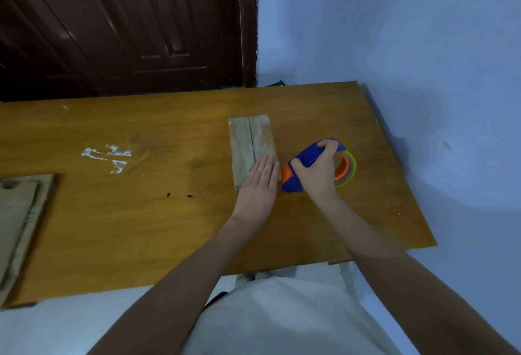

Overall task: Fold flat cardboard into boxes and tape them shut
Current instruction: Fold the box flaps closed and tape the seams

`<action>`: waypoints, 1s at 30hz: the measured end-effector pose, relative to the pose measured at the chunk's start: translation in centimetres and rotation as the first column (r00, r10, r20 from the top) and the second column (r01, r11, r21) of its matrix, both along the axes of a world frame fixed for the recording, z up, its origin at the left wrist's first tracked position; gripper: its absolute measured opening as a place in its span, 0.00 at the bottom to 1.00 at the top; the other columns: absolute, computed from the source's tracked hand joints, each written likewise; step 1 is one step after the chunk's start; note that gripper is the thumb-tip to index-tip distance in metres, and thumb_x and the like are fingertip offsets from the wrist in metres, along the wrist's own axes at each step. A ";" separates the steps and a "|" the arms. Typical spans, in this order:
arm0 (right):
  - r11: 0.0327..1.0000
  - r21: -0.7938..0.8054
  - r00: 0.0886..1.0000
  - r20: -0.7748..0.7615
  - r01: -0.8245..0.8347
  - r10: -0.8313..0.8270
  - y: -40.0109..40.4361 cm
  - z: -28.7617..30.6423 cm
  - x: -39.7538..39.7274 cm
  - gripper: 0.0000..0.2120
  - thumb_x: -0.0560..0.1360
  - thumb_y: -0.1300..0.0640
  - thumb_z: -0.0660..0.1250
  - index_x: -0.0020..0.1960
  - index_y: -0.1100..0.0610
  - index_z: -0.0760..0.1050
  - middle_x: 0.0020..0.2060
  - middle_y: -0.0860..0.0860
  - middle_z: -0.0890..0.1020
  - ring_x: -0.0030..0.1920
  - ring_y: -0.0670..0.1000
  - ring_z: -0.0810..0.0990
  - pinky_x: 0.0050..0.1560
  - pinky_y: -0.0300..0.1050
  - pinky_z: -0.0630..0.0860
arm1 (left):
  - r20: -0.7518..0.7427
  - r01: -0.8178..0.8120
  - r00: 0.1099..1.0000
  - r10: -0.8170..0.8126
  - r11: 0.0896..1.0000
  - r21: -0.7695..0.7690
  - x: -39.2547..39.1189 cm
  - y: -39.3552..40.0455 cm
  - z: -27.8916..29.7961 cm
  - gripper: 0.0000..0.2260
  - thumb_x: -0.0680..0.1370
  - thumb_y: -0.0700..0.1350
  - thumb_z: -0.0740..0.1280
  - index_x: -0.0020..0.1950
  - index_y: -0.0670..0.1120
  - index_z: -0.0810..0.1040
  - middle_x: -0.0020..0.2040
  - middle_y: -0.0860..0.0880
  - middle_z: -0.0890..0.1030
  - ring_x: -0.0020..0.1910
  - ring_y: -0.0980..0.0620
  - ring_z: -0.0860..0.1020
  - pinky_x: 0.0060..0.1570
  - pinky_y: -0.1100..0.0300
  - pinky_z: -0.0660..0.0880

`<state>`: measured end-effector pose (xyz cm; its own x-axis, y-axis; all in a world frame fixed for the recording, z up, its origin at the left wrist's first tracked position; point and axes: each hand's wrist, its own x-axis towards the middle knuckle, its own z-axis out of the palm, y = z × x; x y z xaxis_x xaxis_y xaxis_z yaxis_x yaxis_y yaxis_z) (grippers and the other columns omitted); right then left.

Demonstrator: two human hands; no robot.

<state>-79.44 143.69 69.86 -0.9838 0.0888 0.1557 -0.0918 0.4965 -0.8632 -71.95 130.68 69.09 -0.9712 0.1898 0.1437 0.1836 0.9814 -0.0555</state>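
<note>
A small cardboard box (249, 140) lies on the wooden table (158, 222), its top flaps meeting along a centre seam. My left hand (258, 188) presses flat on the box's near end with straight fingers. My right hand (317, 171) grips a blue and orange tape dispenser (308, 157) with a roll of clear tape (348, 170), just to the right of the box. The dispenser's orange front end touches the box's near right side.
A stack of flat cardboard (19, 222) lies at the table's left edge. White smears (108, 156) mark the table's middle. A dark wooden door (121, 25) stands behind the table; a blue wall (394, 22) runs along its right side.
</note>
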 end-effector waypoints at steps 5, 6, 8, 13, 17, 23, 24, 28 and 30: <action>0.964 0.151 0.973 0.110 -0.218 0.203 0.1 -1.7 0.9 0.26 0.68 0.63 0.72 0.57 0.58 0.59 0.43 0.56 0.76 0.41 0.55 0.77 0.40 0.48 0.74 | 0.006 -0.021 1.000 0.021 1.000 -0.020 0.2 -0.7 -0.2 0.29 0.74 0.36 0.68 0.73 0.36 0.62 0.73 0.38 0.64 0.73 0.44 0.64 0.71 0.53 0.50; 0.953 0.177 0.965 0.142 -0.245 0.222 0.1 -2.2 1.3 0.26 0.68 0.62 0.73 0.57 0.59 0.59 0.43 0.56 0.75 0.41 0.55 0.77 0.39 0.47 0.73 | -0.002 -0.004 1.000 0.004 0.999 -0.042 0.1 -0.9 -0.5 0.28 0.77 0.35 0.63 0.75 0.36 0.57 0.75 0.38 0.58 0.75 0.44 0.58 0.71 0.54 0.45; 0.969 0.149 0.971 0.167 -0.196 0.171 0.3 -2.6 1.6 0.25 0.69 0.62 0.73 0.55 0.59 0.59 0.41 0.56 0.74 0.40 0.56 0.77 0.37 0.44 0.70 | 0.046 0.043 0.998 -0.041 0.998 -0.055 -0.1 -1.2 -0.6 0.28 0.80 0.34 0.55 0.77 0.38 0.45 0.78 0.40 0.47 0.77 0.46 0.47 0.70 0.56 0.36; 0.980 0.139 0.936 0.343 -0.140 0.085 2.3 -1.0 0.5 0.23 0.73 0.57 0.70 0.54 0.57 0.55 0.36 0.52 0.70 0.35 0.54 0.74 0.33 0.46 0.67 | 0.004 -0.003 1.000 0.003 0.999 0.047 -0.5 -0.8 0.5 0.26 0.74 0.40 0.71 0.70 0.36 0.68 0.70 0.38 0.69 0.70 0.44 0.69 0.69 0.57 0.57; 0.999 -0.031 0.843 0.536 -0.032 0.044 4.2 0.5 -0.2 0.23 0.75 0.52 0.67 0.59 0.56 0.54 0.42 0.51 0.68 0.42 0.51 0.71 0.41 0.45 0.67 | -0.021 0.001 1.000 0.001 0.994 0.113 -0.9 -0.4 0.4 0.23 0.68 0.43 0.77 0.59 0.35 0.78 0.59 0.38 0.79 0.58 0.43 0.79 0.59 0.51 0.74; 0.874 -0.352 0.637 0.768 0.336 0.065 5.0 1.8 -1.3 0.31 0.66 0.54 0.75 0.62 0.63 0.67 0.53 0.54 0.70 0.51 0.53 0.75 0.50 0.47 0.76 | 0.009 -0.029 1.000 0.028 0.996 0.090 -1.1 -0.1 1.2 0.21 0.68 0.43 0.75 0.58 0.37 0.78 0.58 0.38 0.79 0.59 0.41 0.77 0.58 0.50 0.75; 0.825 -0.415 0.612 0.783 0.383 0.110 5.1 2.2 -1.2 0.19 0.68 0.57 0.74 0.53 0.63 0.72 0.48 0.55 0.73 0.45 0.53 0.76 0.41 0.47 0.78 | 0.033 -0.024 0.999 0.021 0.997 0.079 -1.2 -0.1 1.6 0.21 0.70 0.44 0.73 0.60 0.38 0.76 0.60 0.39 0.76 0.61 0.41 0.75 0.60 0.50 0.73; 0.728 -0.488 0.560 0.810 0.482 0.171 5.8 3.6 -0.7 0.05 0.72 0.62 0.70 0.42 0.61 0.73 0.45 0.59 0.77 0.44 0.59 0.79 0.51 0.55 0.78 | 0.093 -0.007 0.996 0.000 0.997 0.072 -1.7 -0.2 2.7 0.21 0.75 0.49 0.66 0.65 0.43 0.67 0.64 0.44 0.67 0.64 0.45 0.66 0.63 0.55 0.64; 0.684 -0.512 0.553 0.812 0.520 0.187 6.1 4.1 -0.6 0.05 0.72 0.61 0.69 0.44 0.61 0.74 0.46 0.61 0.78 0.48 0.60 0.80 0.53 0.58 0.77 | 0.127 -0.023 0.992 0.012 0.996 0.086 -1.7 -0.2 3.5 0.25 0.73 0.51 0.68 0.66 0.44 0.65 0.65 0.45 0.65 0.65 0.45 0.65 0.64 0.56 0.63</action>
